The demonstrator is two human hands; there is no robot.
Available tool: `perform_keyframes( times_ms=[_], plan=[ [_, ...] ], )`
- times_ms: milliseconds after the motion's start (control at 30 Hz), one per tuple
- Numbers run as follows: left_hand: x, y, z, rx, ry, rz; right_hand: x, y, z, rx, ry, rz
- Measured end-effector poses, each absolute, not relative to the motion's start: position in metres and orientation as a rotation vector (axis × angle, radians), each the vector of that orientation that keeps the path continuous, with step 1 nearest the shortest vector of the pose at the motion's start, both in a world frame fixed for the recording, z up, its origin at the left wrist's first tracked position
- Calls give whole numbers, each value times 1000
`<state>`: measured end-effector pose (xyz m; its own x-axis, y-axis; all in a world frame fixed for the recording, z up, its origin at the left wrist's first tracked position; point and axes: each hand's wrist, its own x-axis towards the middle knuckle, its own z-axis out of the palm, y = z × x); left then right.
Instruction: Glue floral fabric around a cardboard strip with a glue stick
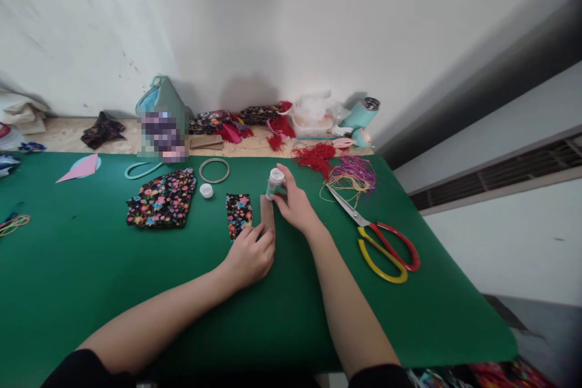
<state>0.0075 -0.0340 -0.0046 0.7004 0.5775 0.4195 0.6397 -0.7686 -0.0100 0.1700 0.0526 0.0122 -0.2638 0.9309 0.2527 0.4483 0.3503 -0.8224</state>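
Head view: reading from my station, I begin at the lower left of the frame, where the left arm (159, 318) leaves a black sleeve (91, 370) and slants gently up to the right, low over the green tabletop (59, 291). Above it, left of centre, I have a floral cloth bundle (161, 200), with a white cap (206, 191) lying just beside it. Near the middle sits a small floral patch (239, 212), its lower edge partly covered by the left hand (250, 257). That hand is palm down, knuckles up, fingers bent onto the lower end of a narrow brown strip (267, 211); I can't tell whether it pinches the strip or only presses it. The strip stands lengthwise up the frame at centre. At its top end I see a white tube (274, 182), slightly tilted, clasped between the thumb and fingers of the right hand (295, 203). The two hands are near each other but apart. The right arm (348, 297) runs steeply up and leftward from the lower edge. Farther right, scissors (359, 219) lie with blades toward upper left.
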Motion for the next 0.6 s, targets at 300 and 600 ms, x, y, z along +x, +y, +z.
perform_keyframes(
  times_ms=[300,600],
  plan=[
    [7,-33,-4,-2742,-991,-616,168,42,16,-1238,-1882,835],
    [7,-33,-2,-2758,-995,-610,166,42,17,-1231,-1891,836]
  ],
)
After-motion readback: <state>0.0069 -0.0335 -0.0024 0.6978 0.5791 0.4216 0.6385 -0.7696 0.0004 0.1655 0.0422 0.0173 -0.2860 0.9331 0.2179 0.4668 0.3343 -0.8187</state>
